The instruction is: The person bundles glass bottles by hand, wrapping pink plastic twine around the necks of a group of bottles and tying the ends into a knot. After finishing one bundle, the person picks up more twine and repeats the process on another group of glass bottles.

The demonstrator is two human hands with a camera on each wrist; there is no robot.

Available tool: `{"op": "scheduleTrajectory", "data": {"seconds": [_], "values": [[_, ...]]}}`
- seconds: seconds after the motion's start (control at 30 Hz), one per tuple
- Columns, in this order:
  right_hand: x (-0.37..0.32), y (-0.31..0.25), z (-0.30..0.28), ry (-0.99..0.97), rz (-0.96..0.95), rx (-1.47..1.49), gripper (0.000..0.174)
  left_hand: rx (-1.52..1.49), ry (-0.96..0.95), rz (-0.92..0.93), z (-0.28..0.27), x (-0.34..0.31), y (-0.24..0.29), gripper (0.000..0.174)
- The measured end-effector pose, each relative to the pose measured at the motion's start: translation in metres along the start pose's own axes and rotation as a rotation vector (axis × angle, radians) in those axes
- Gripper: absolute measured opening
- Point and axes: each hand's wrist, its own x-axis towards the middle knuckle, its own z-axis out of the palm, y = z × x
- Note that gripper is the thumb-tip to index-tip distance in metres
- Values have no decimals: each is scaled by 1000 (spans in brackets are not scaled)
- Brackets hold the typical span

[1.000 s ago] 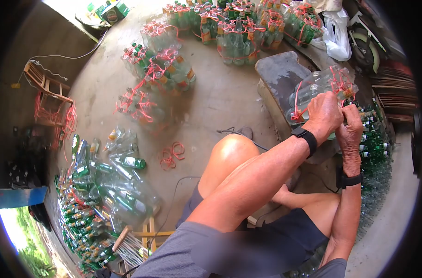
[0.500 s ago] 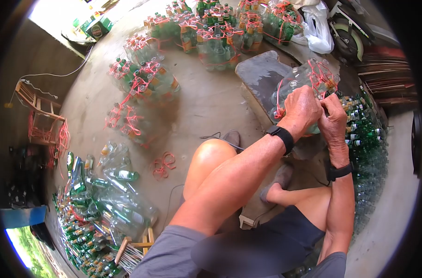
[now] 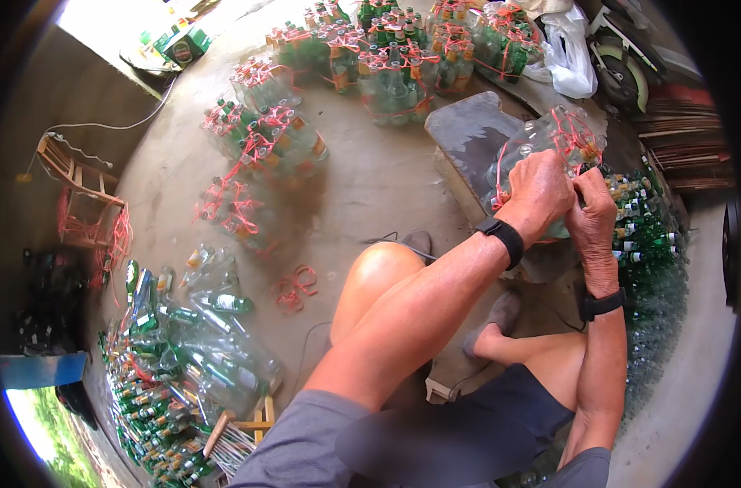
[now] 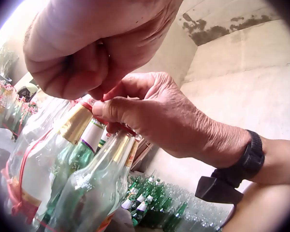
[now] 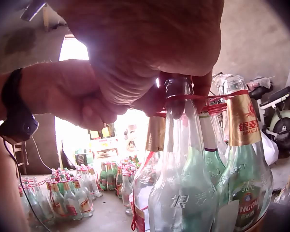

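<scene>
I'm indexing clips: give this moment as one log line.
left hand: grips thin red twine | right hand: pinches it | clear and green glass bottles: twine around necks

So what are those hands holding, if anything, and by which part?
The right hand pinches the red strap by a stretch beside the bottle necks. The left hand, curled close by, seems to grip it too; its exact hold is hidden.

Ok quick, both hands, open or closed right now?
Left hand: closed, apparently gripping the thin red plastic strap.
Right hand: closed, pinching that same strap.
</scene>
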Motion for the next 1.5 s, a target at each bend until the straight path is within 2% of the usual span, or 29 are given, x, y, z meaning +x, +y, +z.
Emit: {"op": "scheduleTrajectory", "data": {"seconds": [0.07, 0.2, 0.27, 0.3, 0.37, 0.4, 0.47, 0.5, 0.53, 0.57, 0.7, 0.73, 0.77, 0.8, 0.83, 0.9, 0.97, 1.0, 1.07, 1.1, 1.17, 1.27, 1.33, 1.43, 1.5], "values": [[0, 0, 0, -11, -2, 10, 7, 68, -3, 86, -7, 7, -1, 21], [1, -2, 0, -2, 3, 18, 10, 147, -5, 113, -45, 29, 0, 22], [1, -1, 1, -5, 2, 28, 10, 129, 18, 173, -73, 46, -4, 23], [0, 1, 2, -4, 6, 29, 11, 134, -22, 149, -99, 43, 1, 26], [-1, 5, 4, -13, 8, 27, 12, 85, -119, 108, -140, 54, -21, 24], [-1, 4, 4, 4, -6, 19, 12, 82, -186, 56, -174, 44, -21, 26], [0, 10, 5, -14, -22, 3, 12, -88, -181, 6, -223, 18, -45, 28], [1, 13, 6, -4, -39, -6, 13, -85, -183, -51, -245, 2, -63, 36], [1, 15, 6, -8, -42, -26, 13, -66, -160, -97, -262, -18, -77, 37], [1, 17, 6, -18, -47, -41, 12, -26, -121, -227, -274, -38, -94, 36], [1, 29, 5, -58, -44, -65, 10, -2, -139, -555, -310, -136, -224, 28], [0, 31, 5, -61, -51, -65, 10, 7, -118, -638, -315, -165, -270, 25], [0, 33, 5, -64, -58, -65, 10, 224, -59, -617, -314, -196, -311, 23], [1, 36, 5, -83, -70, -63, 11, 406, -24, -697, -314, -225, -332, 27], [1, 31, 4, -76, -59, -78, 11, 432, -8, -777, -311, -251, -351, 27], [0, 36, 4, -89, -49, -70, 10, 609, -20, -789, -301, -289, -356, 27], [1, 36, 1, -116, -45, -86, 10, 615, -11, -832, -292, -315, -384, 26], [1, 36, 0, -139, -36, -101, 9, 612, -14, -839, -286, -322, -392, 26], [1, 40, -3, -155, -45, -99, 10, 696, 2, -670, -268, -328, -404, 26], [1, 43, -3, -165, -52, -96, 10, 693, -1, -680, -261, -331, -411, 26], [-1, 45, -5, -179, -37, -104, 10, 774, -56, -488, -248, -326, -424, 27], [-5, 56, -8, -208, -7, -133, 9, 786, -175, -593, -234, -319, -433, 30], [-6, 62, -10, -219, -10, -126, 8, 784, -235, -673, -227, -314, -439, 39], [-8, 71, -12, -242, -28, -111, 8, 812, -215, -676, -218, -319, -455, 38], [-11, 81, -12, -258, 73, -56, 7, 822, -209, -691, -214, -325, -460, 37]]}}
